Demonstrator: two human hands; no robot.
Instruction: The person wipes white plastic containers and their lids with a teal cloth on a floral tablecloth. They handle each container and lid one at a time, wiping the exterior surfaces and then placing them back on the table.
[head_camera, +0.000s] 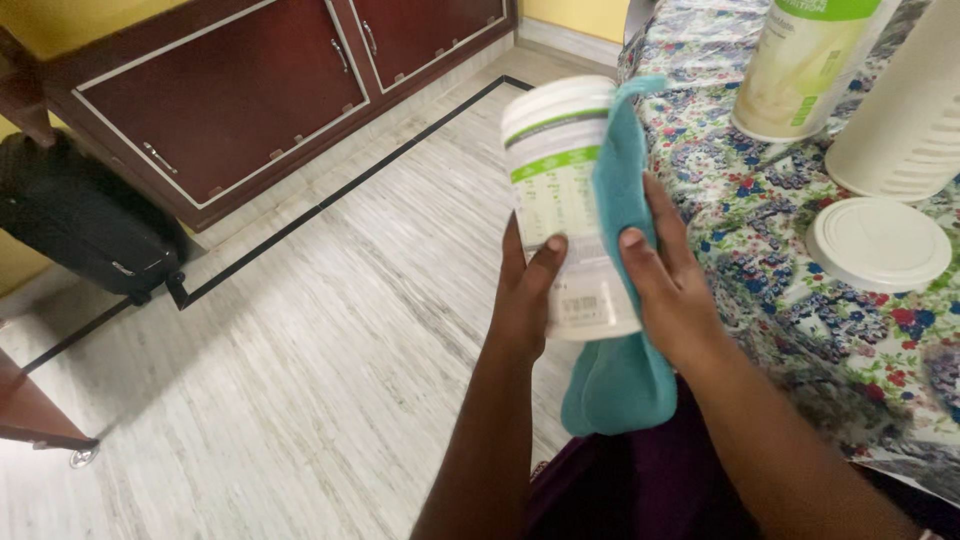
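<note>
My left hand (525, 300) grips a white plastic canister (562, 190) with a green band and a pale lid, held upright over the floor. Against the canister's right side my right hand (670, 275) presses a teal cloth (620, 385), which drapes over the container's top edge and hangs down below my hands. Both hands are in the middle of the view, just left of a table.
A table with a floral cloth (790, 300) stands at right, bearing a second green-and-white canister (805, 65), a white ribbed container (905, 120) and a loose white lid (878, 243). A dark wooden cabinet (230, 100) and a black suitcase (85, 220) line the far wall.
</note>
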